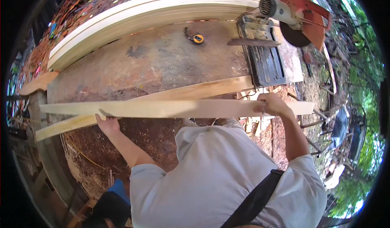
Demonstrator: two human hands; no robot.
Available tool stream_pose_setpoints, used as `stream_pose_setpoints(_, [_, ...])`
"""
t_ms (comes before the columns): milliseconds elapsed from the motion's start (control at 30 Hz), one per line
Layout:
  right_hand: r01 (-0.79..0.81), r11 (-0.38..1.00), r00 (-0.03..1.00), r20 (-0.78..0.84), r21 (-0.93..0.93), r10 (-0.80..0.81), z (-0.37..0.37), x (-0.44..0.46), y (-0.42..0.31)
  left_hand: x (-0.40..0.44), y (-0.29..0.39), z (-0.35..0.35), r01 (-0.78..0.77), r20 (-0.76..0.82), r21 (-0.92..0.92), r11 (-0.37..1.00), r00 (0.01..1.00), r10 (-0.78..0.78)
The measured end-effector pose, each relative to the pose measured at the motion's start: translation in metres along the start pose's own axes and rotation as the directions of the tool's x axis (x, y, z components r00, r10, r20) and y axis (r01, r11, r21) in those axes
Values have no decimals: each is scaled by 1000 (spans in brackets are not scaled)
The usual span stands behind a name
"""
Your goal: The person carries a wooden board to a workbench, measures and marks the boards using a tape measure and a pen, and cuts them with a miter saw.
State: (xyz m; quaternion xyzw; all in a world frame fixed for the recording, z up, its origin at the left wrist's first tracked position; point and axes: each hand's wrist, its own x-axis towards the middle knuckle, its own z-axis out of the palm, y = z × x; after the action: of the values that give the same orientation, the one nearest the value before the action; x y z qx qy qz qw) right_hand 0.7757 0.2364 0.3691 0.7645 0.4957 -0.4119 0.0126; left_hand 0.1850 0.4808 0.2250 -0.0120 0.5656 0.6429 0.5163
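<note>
Board, long, pale and flat-faced, spans the space in front of the person's body, by the near edge of the counter. The left hand is clamped on its near edge toward the left end, fingers partly hidden by the wood; the right hand grips it toward the right end, fingers curled over the top. A second board runs at a slant below, crossing under the held one, its far end just beside the black base of the chop saw. That saw, with its red guard and dark disc, stands at the counter's right side, a dark wooden strip lying across the base. A yellow-and-black tape measure rests on the counter left of the saw. Stacked planks line the far edge, and wood offcuts litter the ground beside the person's legs.
</note>
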Motion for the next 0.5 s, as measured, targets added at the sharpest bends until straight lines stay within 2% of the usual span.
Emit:
stream_pose_setpoints(33, [-10, 1000, 1000, -16, 10, 10, 4, -15, 13, 55, -13, -29, 14, 20, -113, 993, 1000, -12])
stream_pose_setpoints(100, [-128, 989, 983, -139, -77, 116, 19, -41, 49, 19, -36, -15, -8, 33, -67, 998, 999, 10])
stream_pose_setpoints(133, [-111, 994, 972, -206, 19, 112, 37, -46, 81, -10, -49, -5, -39, 28, -22, 999, 999, 40])
stream_pose_setpoints(200, [100, 995, 921, -376, -24, -102, 74, -47, 162, -69, -68, 9, 8, 89, -129, 992, 996, 3])
stream_pose_setpoints(267, [131, 923, 915, -402, 361, 27, 129, -37, 247, -71, -85, -4, -31, 156, -156, 987, 986, 56])
stream_pose_setpoints(333, [137, 814, 898, -417, 565, 138, 149, -45, 254, -61, -86, -19, 48, 360, -233, 971, 932, 41])
stream_pose_setpoints(367, [92, 918, 874, -473, 386, 111, 152, -48, 246, -138, -65, 41, -23, 103, -262, 965, 993, 51])
stream_pose_setpoints(400, [33, 981, 848, -524, 191, 73, 151, -51, 226, -156, -49, 57, -33, 116, -266, 964, 991, 66])
stream_pose_setpoints(467, [-73, 977, 877, -454, 199, 158, 169, -35, 222, -176, -22, 73, -200, 240, -173, 964, 941, 238])
stream_pose_setpoints(500, [-44, 975, 920, -373, 216, 123, 173, -30, 224, -188, -7, 81, -212, 249, -179, 961, 935, 253])
